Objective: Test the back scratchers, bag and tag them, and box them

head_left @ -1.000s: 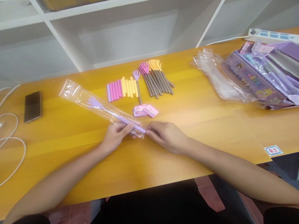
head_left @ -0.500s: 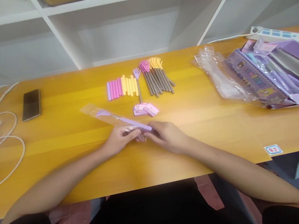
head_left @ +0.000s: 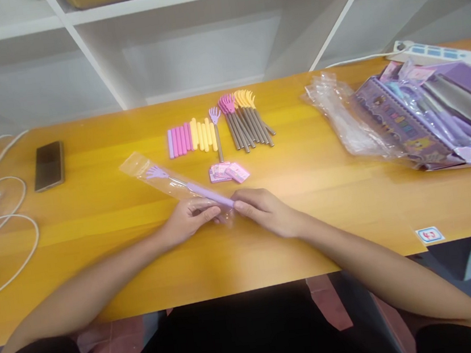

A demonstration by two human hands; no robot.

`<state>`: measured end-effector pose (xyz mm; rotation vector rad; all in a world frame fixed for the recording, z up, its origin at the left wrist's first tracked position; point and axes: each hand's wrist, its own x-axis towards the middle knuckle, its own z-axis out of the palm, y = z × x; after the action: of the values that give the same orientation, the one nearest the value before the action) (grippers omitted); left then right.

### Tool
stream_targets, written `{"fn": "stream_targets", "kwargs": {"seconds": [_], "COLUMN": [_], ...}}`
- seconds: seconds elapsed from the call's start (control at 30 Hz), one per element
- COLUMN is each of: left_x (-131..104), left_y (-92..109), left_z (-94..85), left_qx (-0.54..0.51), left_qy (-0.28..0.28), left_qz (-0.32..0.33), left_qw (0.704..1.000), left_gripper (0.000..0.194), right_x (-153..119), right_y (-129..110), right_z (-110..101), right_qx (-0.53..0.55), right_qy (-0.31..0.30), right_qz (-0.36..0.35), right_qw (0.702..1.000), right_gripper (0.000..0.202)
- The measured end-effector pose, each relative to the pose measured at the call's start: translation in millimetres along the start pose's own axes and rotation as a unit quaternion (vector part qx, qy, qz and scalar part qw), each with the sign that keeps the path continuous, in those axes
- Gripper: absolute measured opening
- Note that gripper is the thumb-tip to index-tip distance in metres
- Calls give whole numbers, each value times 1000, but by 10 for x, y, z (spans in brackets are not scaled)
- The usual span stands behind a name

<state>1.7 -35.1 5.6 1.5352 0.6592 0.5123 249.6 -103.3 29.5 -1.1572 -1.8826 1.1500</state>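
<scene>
A lavender back scratcher (head_left: 209, 193) with a small hand-shaped head lies slantwise along a clear plastic bag (head_left: 133, 165). My left hand (head_left: 191, 219) is closed around the bag and the scratcher's handle from the left. At the handle's lower right end, my right hand (head_left: 265, 210) pinches the tip between thumb and fingers. Whether the scratcher is fully inside the bag is hard to tell. Just beyond my hands lie a few pink printed cards (head_left: 228, 171) and a loose lavender scratcher head on a metal rod (head_left: 218, 135).
Purple, pink and yellow handle tubes (head_left: 191, 137) lie in a row beside pink and yellow scratcher rods (head_left: 248, 120). At right are clear bags (head_left: 340, 118) and a purple display box (head_left: 409, 121). A phone (head_left: 49, 166) and white cables (head_left: 27, 225) are at left.
The bag and scratcher head have shifted slightly up and left, and the bag looks more spread out. My right hand now pinches the handle's end with its thumb on top.
</scene>
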Motion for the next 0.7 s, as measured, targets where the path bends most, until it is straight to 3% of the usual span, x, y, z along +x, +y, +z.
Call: {"fn": "stream_targets", "kwargs": {"seconds": [0.3,0.53,0.7], "left_x": [-18,-3,-3], "left_y": [73,30,0], "left_z": [11,18,18], "left_qx": [90,157,176], "left_qy": [-85,-45,-40], "left_qz": [42,78,87], "left_qw": [991,983,980], "left_gripper": [29,28,24], "right_x": [7,-28,-23], "right_y": [27,42,40], "right_z": [28,87,139], "right_qx": [-42,-35,-23], "right_qy": [-23,35,77], "right_qz": [-12,-27,-44], "right_qw": [999,998,996], "right_gripper": [41,36,19]}}
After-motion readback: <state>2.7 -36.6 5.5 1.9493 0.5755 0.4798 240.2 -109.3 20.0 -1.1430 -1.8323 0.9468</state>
